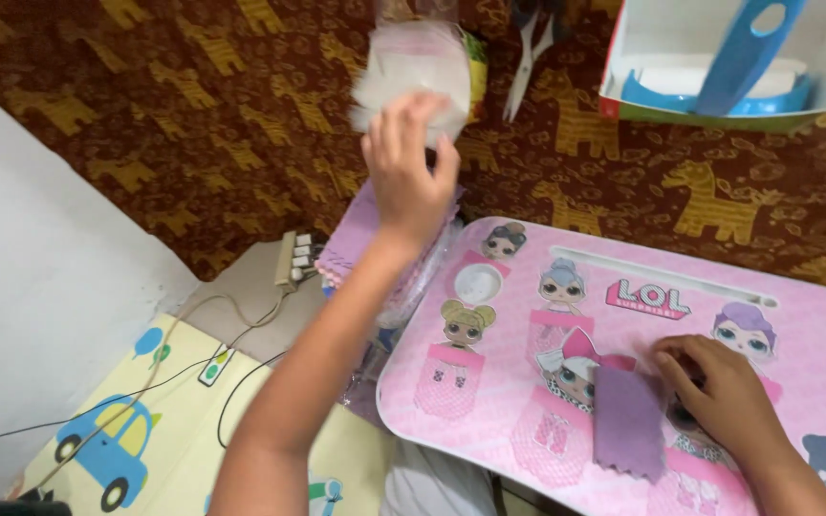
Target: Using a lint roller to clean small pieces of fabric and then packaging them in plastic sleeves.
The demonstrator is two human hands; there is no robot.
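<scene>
The left hand (411,167) is raised well above the floor, its grip closed on a blurred whitish bundle (413,72) that looks like a clear bag of pale material; the fingers wrap its lower edge, and what is inside is too smeared to tell; just below that hand lies a stack of lilac cloth pieces (360,229) with pinked edges, partly in clear plastic, beside the left end of the pink surface (489,420); the surface is a small lap table printed with cartoon dolls and has a round recess near its upper left; the right hand (719,392) rests flat on it, fingers curled loosely and holding nothing, fingertips touching the right edge of a purple cloth square (629,420) with a zigzag lower edge; behind, on a brown spread patterned with yellow animals, lie scissors (528,53) and a white box (719,57) with a blue plastic object in it; a power strip (293,258) sits left, its cables running over a yellow mat with a blue car.
</scene>
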